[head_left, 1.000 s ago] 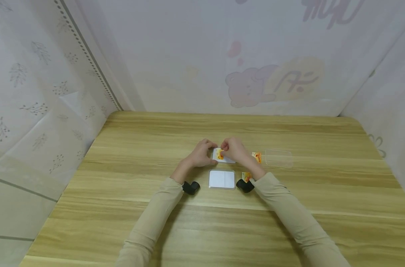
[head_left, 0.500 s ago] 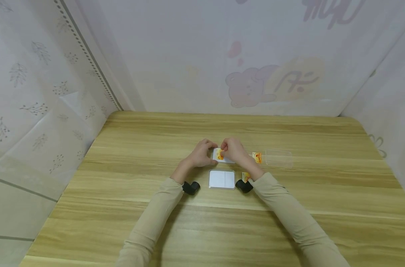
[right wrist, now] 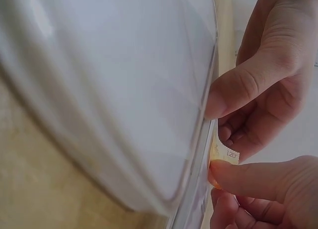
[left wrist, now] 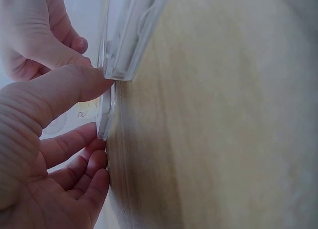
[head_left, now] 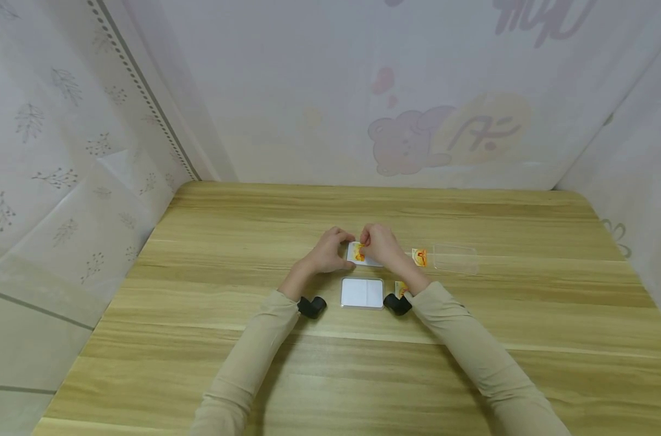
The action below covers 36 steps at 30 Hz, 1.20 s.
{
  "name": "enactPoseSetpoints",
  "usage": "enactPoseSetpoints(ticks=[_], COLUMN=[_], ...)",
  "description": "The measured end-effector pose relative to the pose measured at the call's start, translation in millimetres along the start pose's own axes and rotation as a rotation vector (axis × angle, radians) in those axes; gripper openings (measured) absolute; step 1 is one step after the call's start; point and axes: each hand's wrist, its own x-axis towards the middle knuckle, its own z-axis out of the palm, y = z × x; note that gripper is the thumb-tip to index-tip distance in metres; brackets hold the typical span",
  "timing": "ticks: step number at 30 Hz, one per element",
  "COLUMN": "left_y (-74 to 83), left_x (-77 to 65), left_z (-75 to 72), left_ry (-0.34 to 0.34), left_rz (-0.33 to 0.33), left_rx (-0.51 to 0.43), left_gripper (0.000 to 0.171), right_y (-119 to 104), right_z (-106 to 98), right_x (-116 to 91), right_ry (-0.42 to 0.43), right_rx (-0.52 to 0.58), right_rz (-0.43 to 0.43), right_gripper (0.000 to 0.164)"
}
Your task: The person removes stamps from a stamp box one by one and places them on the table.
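My right hand (head_left: pixel 383 247) pinches an orange-yellow postage stamp (right wrist: pixel 229 155) between thumb and fingers, low over a white-backed plastic case (head_left: pixel 352 261). The stamp has a perforated edge and the figure 120, and lies toward the case's left end. My left hand (head_left: pixel 327 253) holds that case at its left end, thumb at the near edge and fingers at the far one. In the left wrist view the left thumb (left wrist: pixel 89 84) is at the case's edge. The right hand hides the case's right part. A second white-backed case (head_left: pixel 354 293) lies flat just nearer.
Another orange stamp (head_left: pixel 420 257) lies right of the hands, beside a clear plastic lid (head_left: pixel 455 259). One more stamp (head_left: pixel 400 287) is partly hidden behind the black right wrist camera (head_left: pixel 397 304). All this stands on a wooden table (head_left: pixel 226 242) backed by patterned curtains (head_left: pixel 286 91).
The right wrist has shifted very slightly left, uncovering a bit more of the stamp beside it. The left hand, the cases and the lid stay in place.
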Motion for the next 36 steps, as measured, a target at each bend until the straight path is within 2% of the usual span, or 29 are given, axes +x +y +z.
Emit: enactPoseSetpoints(ticks=[11, 20, 26, 36], left_y=[-0.7, -0.3, 0.4, 1.8], left_x=[0.2, -0.5, 0.1, -0.6], left_z=[0.0, -0.7, -1.1, -0.6], left_ry=[-0.007, -0.013, -0.017, -0.01], left_rz=[0.002, -0.008, -0.007, -0.001], left_rx=[-0.001, -0.014, -0.007, 0.027], left_gripper=[0.055, 0.057, 0.057, 0.057], right_y=[1.1, 7.8, 9.3, 14.1], right_z=[-0.1, 0.1, -4.7, -7.0], right_x=[-1.5, 0.4, -2.7, -4.9], right_ry=[0.019, 0.005, 0.024, 0.018], right_rx=[0.026, 0.089, 0.152, 0.169], right_rz=[-0.021, -0.024, -0.077, -0.059], right_gripper=[0.013, 0.002, 0.007, 0.01])
